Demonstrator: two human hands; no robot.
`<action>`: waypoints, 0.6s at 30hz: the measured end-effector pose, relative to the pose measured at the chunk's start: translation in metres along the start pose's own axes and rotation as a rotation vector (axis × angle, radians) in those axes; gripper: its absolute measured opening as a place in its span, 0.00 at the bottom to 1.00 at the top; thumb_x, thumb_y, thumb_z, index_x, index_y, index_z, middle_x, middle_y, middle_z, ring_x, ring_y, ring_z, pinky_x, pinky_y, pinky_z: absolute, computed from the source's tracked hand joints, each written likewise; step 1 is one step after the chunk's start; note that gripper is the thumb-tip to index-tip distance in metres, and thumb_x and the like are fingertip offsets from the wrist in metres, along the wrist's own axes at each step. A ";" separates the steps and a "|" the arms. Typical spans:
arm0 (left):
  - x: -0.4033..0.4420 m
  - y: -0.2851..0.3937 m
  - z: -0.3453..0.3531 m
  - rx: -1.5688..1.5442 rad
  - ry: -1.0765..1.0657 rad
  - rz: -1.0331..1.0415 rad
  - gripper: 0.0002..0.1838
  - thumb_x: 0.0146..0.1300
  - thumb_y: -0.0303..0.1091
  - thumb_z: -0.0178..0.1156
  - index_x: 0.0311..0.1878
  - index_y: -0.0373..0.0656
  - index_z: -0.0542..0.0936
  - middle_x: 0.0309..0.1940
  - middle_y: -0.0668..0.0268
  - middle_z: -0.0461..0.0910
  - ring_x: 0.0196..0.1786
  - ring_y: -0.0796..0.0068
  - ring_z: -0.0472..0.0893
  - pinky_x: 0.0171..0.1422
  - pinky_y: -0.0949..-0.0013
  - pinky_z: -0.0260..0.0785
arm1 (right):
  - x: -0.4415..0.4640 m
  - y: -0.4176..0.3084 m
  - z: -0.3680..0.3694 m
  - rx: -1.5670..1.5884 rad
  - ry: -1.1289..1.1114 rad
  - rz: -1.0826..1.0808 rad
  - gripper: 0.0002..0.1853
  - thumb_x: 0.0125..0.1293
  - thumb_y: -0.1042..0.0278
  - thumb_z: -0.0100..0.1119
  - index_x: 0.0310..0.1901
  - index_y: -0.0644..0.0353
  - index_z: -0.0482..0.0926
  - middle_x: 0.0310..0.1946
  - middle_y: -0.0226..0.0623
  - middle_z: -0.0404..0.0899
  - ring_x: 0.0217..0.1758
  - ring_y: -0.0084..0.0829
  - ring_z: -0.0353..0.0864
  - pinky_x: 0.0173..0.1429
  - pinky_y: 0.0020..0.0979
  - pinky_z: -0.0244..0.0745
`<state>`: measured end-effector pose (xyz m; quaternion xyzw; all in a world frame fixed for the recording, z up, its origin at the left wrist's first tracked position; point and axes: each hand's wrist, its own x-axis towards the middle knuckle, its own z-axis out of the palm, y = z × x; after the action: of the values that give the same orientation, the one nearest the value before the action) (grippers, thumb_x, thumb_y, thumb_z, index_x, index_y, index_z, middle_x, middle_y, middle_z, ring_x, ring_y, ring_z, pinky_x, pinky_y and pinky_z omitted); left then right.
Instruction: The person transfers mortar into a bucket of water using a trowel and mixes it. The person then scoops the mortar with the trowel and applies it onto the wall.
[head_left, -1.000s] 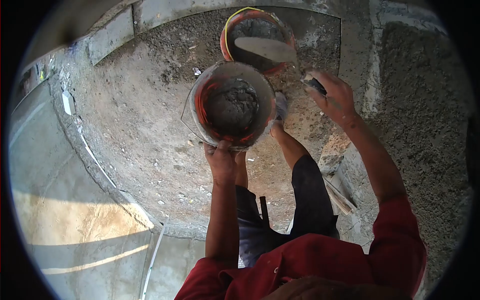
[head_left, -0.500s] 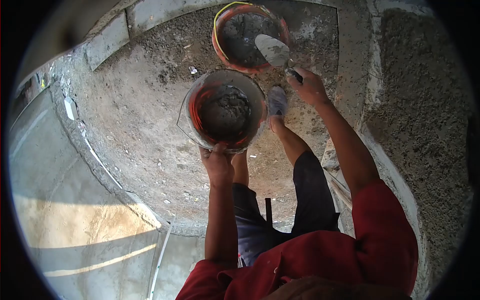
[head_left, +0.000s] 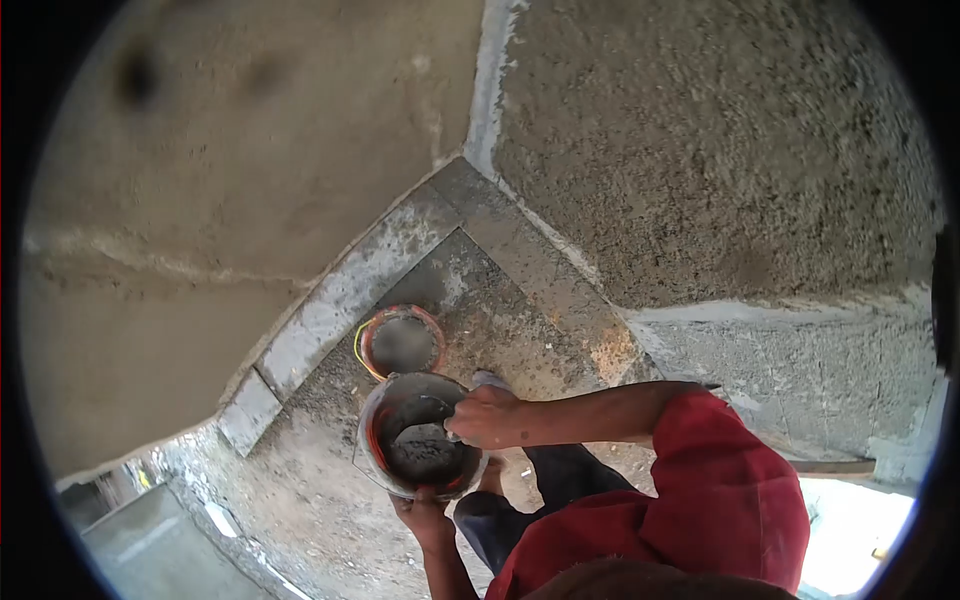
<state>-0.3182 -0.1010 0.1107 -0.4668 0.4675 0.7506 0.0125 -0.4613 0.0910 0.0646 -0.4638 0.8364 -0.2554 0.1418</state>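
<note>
My left hand [head_left: 424, 510] pinches 1 grey bucket [head_left: 368, 415]'s edge, my right hand [head_left: 485, 416] grips 1 trowel [head_left: 421, 437]; 1 yellow-handled bucket [head_left: 439, 336] stands on gritty floor [head_left: 325, 490] near rough walls [head_left: 720, 150].

Left hand [head_left: 425, 515] grips rim of near bucket [head_left: 372, 425], which contains grey mortar [head_left: 425, 455]. Right hand [head_left: 485, 417] holds trowel [head_left: 418, 436] inside it. Second bucket [head_left: 440, 345], orange-rimmed, stands on floor [head_left: 320, 520] just beyond.

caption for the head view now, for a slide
Left hand steadies a mortar bucket while the right hand works a trowel inside
</note>
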 end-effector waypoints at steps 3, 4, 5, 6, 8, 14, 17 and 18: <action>-0.031 0.017 0.003 0.025 -0.071 0.063 0.40 0.55 0.14 0.50 0.75 0.46 0.65 0.68 0.51 0.72 0.62 0.47 0.81 0.54 0.47 0.87 | -0.007 -0.047 -0.130 -0.068 -0.214 0.276 0.04 0.55 0.63 0.68 0.31 0.51 0.87 0.31 0.32 0.86 0.43 0.36 0.89 0.45 0.37 0.84; -0.034 0.017 -0.002 0.044 -0.084 0.067 0.41 0.55 0.12 0.49 0.76 0.45 0.64 0.68 0.50 0.71 0.63 0.46 0.80 0.51 0.46 0.88 | -0.009 -0.055 -0.133 -0.108 -0.180 0.274 0.07 0.53 0.63 0.70 0.33 0.53 0.87 0.31 0.36 0.87 0.40 0.39 0.90 0.42 0.38 0.84; -0.044 0.028 0.007 0.039 -0.124 0.061 0.41 0.54 0.11 0.49 0.75 0.43 0.63 0.68 0.49 0.71 0.63 0.44 0.80 0.52 0.45 0.88 | -0.014 -0.060 -0.122 -0.141 -0.151 0.278 0.11 0.51 0.63 0.71 0.36 0.55 0.88 0.30 0.39 0.88 0.38 0.41 0.91 0.40 0.40 0.84; -0.054 0.040 0.010 0.041 -0.158 0.049 0.42 0.53 0.10 0.48 0.75 0.42 0.63 0.67 0.47 0.71 0.63 0.42 0.81 0.53 0.43 0.89 | -0.020 -0.067 -0.111 -0.165 -0.125 0.283 0.14 0.49 0.63 0.73 0.39 0.56 0.88 0.29 0.42 0.88 0.35 0.43 0.91 0.38 0.42 0.85; -0.045 0.049 -0.017 0.169 -0.188 -0.020 0.44 0.52 0.10 0.48 0.76 0.45 0.62 0.68 0.47 0.70 0.62 0.42 0.81 0.50 0.40 0.89 | -0.035 -0.086 -0.093 -0.144 -0.090 0.386 0.16 0.53 0.60 0.72 0.42 0.57 0.87 0.32 0.42 0.88 0.38 0.42 0.91 0.41 0.41 0.85; 0.010 0.060 -0.085 0.291 -0.367 -0.218 0.39 0.51 0.16 0.55 0.71 0.47 0.67 0.60 0.55 0.77 0.54 0.50 0.83 0.49 0.42 0.87 | -0.174 -0.171 -0.109 -0.075 1.009 0.875 0.12 0.69 0.52 0.63 0.37 0.52 0.84 0.33 0.42 0.84 0.39 0.47 0.87 0.45 0.48 0.83; -0.010 0.081 -0.095 0.438 -0.335 -0.198 0.31 0.52 0.20 0.59 0.64 0.39 0.72 0.54 0.55 0.81 0.47 0.53 0.85 0.46 0.46 0.85 | -0.281 -0.206 0.063 0.196 0.860 1.345 0.25 0.74 0.42 0.56 0.33 0.58 0.85 0.29 0.41 0.86 0.34 0.41 0.88 0.38 0.43 0.82; -0.006 0.083 -0.104 0.365 -0.437 -0.260 0.33 0.52 0.20 0.59 0.66 0.39 0.72 0.58 0.53 0.79 0.51 0.50 0.84 0.50 0.43 0.85 | -0.296 -0.259 0.100 0.561 0.751 1.513 0.29 0.73 0.37 0.55 0.32 0.59 0.85 0.28 0.41 0.85 0.32 0.38 0.87 0.35 0.42 0.82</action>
<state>-0.2811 -0.2189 0.1588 -0.3403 0.5171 0.7290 0.2921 -0.0748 0.1983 0.1268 0.3792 0.8167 -0.4240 0.0972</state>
